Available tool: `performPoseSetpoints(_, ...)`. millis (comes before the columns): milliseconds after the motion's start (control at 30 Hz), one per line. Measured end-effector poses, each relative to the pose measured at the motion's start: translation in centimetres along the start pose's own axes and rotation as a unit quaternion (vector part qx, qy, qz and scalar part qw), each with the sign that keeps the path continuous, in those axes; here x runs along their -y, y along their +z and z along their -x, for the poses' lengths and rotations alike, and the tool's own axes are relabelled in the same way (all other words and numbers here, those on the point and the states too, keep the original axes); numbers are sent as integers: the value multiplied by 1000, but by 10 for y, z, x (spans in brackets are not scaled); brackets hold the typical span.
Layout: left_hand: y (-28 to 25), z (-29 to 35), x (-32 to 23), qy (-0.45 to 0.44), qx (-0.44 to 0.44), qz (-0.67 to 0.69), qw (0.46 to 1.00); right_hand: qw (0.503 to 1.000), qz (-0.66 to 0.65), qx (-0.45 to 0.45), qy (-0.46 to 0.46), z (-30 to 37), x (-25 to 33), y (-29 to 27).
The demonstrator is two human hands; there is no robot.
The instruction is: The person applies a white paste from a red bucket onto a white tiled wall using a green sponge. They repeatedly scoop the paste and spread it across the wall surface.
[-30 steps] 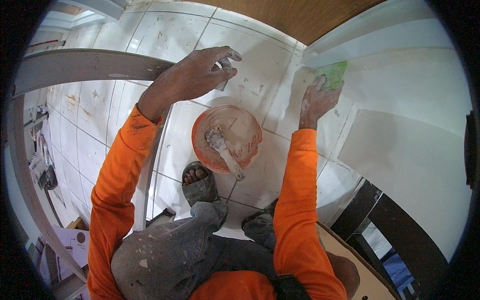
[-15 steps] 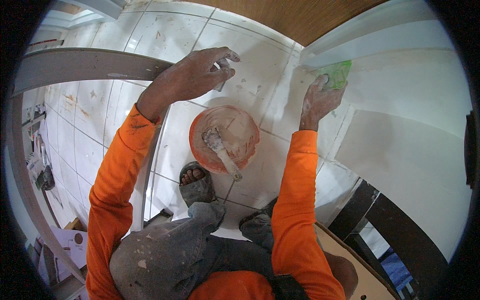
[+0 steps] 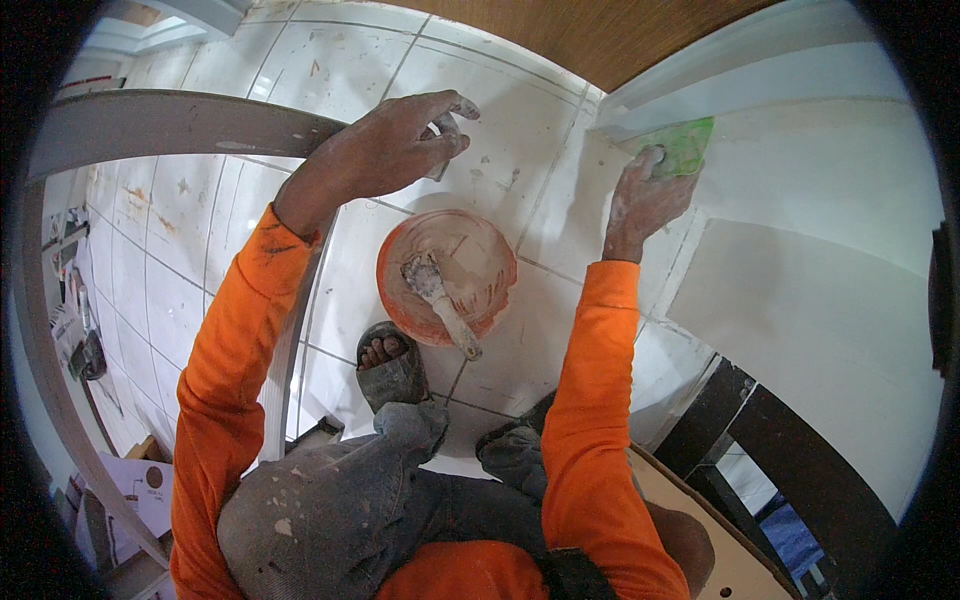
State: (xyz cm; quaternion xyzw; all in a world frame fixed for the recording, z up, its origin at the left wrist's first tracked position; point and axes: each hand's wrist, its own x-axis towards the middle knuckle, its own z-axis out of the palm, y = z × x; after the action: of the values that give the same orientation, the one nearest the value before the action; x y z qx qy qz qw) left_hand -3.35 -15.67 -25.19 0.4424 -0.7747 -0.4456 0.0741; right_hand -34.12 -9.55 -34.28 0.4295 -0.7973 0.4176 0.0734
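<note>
My right hand (image 3: pixel 650 200) is closed on a green plastic spreader (image 3: pixel 684 146), its thumb lying over the near edge. The blade is at the pale wall, low down beside the floor. At the corner of a grey frame (image 3: pixel 190 122) is my left hand (image 3: pixel 405 145), with its wrist over the bar. Its dusty fingers are bent loosely, with a gap between thumb and index finger; a greyish bit shows beneath them, and I cannot make out what it is. Below that hand stands an orange-red bowl (image 3: pixel 390 290) smeared with pale paste. A paste-covered putty knife (image 3: pixel 440 305) lies across it.
White floor tiles (image 3: pixel 340 60) carry smears and spots. My sandalled foot (image 3: pixel 390 365) is close to the bowl. Brown wooden panelling (image 3: pixel 590 35) stands ahead. Dark slats (image 3: pixel 800 460) and a tan board (image 3: pixel 690 520) are at the lower right. Printed sheets (image 3: pixel 140 490) lie lower left.
My right hand has moved slightly to the right with the green spreader, whose blade has turned a little. My left hand stays at the frame's corner.
</note>
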Motion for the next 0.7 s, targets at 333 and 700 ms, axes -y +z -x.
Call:
performPoseSetpoints(333, -2, 0, 0, -10, 13, 0, 1000, 1000, -3, -1, -7, -3, -6, 1)
performPoseSetpoints(700, 1, 1, 2, 8, -12, -11, 1000, 1000, 5, 0, -4, -9, -6, -2)
